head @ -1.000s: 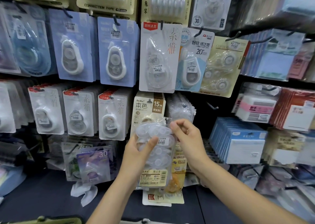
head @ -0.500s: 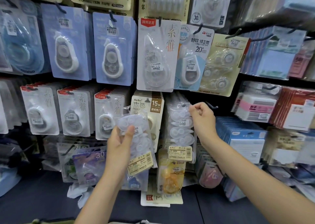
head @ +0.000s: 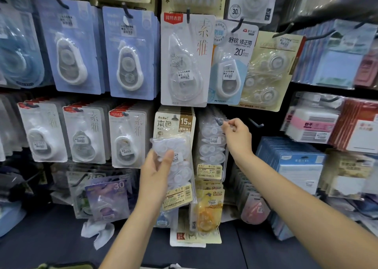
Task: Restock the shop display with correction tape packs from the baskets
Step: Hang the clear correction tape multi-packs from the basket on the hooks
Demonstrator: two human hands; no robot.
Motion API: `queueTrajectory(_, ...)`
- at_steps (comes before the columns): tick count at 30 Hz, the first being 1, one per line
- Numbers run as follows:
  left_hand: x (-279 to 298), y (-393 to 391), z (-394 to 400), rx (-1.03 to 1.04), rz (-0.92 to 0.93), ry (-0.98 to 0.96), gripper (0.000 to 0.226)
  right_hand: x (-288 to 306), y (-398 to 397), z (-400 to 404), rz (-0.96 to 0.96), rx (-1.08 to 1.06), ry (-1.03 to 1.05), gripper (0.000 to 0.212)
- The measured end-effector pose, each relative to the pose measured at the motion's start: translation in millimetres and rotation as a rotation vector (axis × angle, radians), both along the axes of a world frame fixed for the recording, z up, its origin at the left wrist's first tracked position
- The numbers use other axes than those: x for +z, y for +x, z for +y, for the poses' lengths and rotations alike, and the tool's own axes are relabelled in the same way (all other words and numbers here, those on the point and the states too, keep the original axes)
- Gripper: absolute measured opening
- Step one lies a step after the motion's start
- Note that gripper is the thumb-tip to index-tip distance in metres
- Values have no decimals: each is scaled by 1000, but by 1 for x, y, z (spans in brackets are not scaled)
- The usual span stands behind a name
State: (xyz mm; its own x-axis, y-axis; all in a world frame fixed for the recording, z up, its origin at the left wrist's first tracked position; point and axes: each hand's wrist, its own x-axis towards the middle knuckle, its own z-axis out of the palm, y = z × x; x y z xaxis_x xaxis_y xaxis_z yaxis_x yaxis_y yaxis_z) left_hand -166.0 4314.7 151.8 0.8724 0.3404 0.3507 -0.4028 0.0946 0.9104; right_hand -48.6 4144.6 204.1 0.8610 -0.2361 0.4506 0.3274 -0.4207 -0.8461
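My left hand (head: pixel 155 172) grips a clear multipack of correction tapes (head: pixel 180 178) with a yellow label at its bottom, held upright in front of the display wall. To its right hangs a row of the same clear packs (head: pixel 211 148) on a peg. My right hand (head: pixel 237 135) pinches the top tab of the front hanging pack, right by the peg. The two packs sit side by side and are apart.
A brown "15M" pack (head: pixel 173 123) hangs behind the held pack. White blister packs (head: pixel 126 138) fill the pegs to the left, blue ones (head: pixel 131 52) above. An empty peg (head: pixel 256 123) juts out right of my right hand. Blue boxes (head: pixel 294 164) stand at the right.
A second earlier both hands held the packs together at the centre. The right hand has since carried one pack up and right onto the peg row; the left hand stays lower left with the other.
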Motion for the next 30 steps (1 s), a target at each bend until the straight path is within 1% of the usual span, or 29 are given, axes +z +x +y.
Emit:
queueTrajectory(3,1,3,-8,-9,11,21,10,-6,-14,4,-18,-76,60,23)
queueTrajectory(5,2,5,-13,-28,17,28,11,-14,-32,6,-106,-117,52,24)
queueTrajectory(6,3,5,-17,-48,17,37,14,-17,-43,7,-149,-65,56,21)
queueTrajectory(7,4,5,-21,-72,17,49,16,-19,-54,9,-165,39,73,19)
queueTrajectory(9,6,5,-29,-132,18,85,15,-20,-74,14,-119,277,116,15)
queueTrajectory(11,7,4,-36,-171,19,153,12,-22,-85,17,-103,369,149,12)
queueTrajectory(14,7,3,-41,-173,40,161,12,-21,-89,15,-90,352,245,17)
queueTrajectory(15,8,3,-41,-149,48,159,13,-20,-88,13,-83,330,276,16)
queueTrajectory(17,10,3,-38,-35,42,192,10,-13,-81,8,-89,258,328,17)
queueTrajectory(19,8,3,-32,135,6,300,7,-5,-72,2,-108,203,339,20)
queueTrajectory(21,4,4,-24,312,-33,527,14,1,-64,-2,-116,189,297,22)
queueTrajectory(23,0,4,-18,423,-65,766,27,4,-55,-3,-87,176,241,22)
queueTrajectory(24,-1,5,-16,434,-65,851,32,4,-51,-3,-68,160,222,22)
queueTrajectory(26,-4,5,-16,415,-38,960,39,3,-45,-1,-46,130,208,22)
queueTrajectory(30,-10,7,-17,402,-33,1031,43,-3,-32,2,-13,75,199,23)
